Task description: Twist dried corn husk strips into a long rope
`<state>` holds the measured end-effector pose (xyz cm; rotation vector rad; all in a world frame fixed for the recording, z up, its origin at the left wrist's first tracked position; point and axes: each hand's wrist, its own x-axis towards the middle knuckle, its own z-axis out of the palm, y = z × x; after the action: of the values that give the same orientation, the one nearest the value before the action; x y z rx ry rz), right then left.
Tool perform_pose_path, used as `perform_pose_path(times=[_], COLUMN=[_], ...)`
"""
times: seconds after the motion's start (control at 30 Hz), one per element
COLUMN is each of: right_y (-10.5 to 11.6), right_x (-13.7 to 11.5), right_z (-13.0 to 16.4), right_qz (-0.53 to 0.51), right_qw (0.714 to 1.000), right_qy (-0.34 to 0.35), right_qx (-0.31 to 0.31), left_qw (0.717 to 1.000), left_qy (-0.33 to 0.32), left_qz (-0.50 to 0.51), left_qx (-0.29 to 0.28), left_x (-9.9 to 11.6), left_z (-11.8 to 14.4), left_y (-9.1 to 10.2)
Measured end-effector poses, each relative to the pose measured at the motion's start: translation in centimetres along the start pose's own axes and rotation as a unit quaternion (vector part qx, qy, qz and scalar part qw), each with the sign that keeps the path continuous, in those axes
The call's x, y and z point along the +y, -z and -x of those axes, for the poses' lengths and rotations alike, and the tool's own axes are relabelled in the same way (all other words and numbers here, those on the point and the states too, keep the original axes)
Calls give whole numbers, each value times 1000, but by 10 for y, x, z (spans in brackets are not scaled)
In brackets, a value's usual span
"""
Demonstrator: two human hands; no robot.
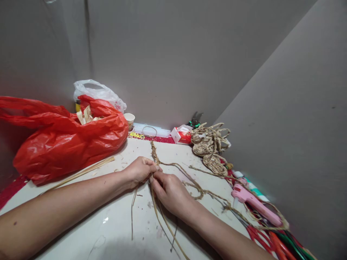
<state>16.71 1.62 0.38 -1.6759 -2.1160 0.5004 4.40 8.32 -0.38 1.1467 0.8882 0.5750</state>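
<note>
Several things crowd the rim of the pale desk (119,224). A bulging red plastic bag (73,144), glossy and creased, blocks off 10 o'clock, with a crumpled white bag (105,94) behind it and a paper cup (129,117) at 11. Smooth translucent sticks (162,132) lie at 12 beside a thin hoop (150,137); a red-and-white box (184,137) sits between 1 and 2. Knobbly coils (210,146) of twisted fibre are heaped at 2, and a pink glue gun (257,206) lies past 3. A loose, knotted cord (201,190) trails toward 4, near the right forearm (222,231).

At the centre a rough, tight braid (154,151) points to 12. The grip of the left hand (141,170) and right hand (170,189) is pinched on its near end, fingertips close together; thin, dry strands (153,198) run toward 6.
</note>
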Motion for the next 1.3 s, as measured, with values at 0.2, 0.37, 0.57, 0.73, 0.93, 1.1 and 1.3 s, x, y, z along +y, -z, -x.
perform_pose_path(times=[0.2,0.37,0.57,0.73,0.93,1.1,1.3], right_y=[38,25,13,15,13,15,17], right_x=[3,22,24,36,42,43,42], right_z=[-5,-21,-22,-24,-26,-27,-26], right_qz=[-154,-349,-600,-625,-607,-634,-594], right_qw=[985,930,759,719,725,703,746], right_qy=[-53,-110,-202,-224,-218,-206,-188], right_qx=[55,36,-150,-206,-242,-249,-234], left_qw=[999,997,991,990,991,991,992], left_qy=[-48,-72,-129,-135,-132,-131,-126], left_qz=[23,20,-20,-41,-14,-8,-8], left_qx=[-5,-16,-9,26,25,29,11], left_x=[2,2,-8,-10,-8,-8,-4], left_z=[-3,-4,-10,-9,-5,-7,-5], left_y=[5,5,6,3,0,2,2])
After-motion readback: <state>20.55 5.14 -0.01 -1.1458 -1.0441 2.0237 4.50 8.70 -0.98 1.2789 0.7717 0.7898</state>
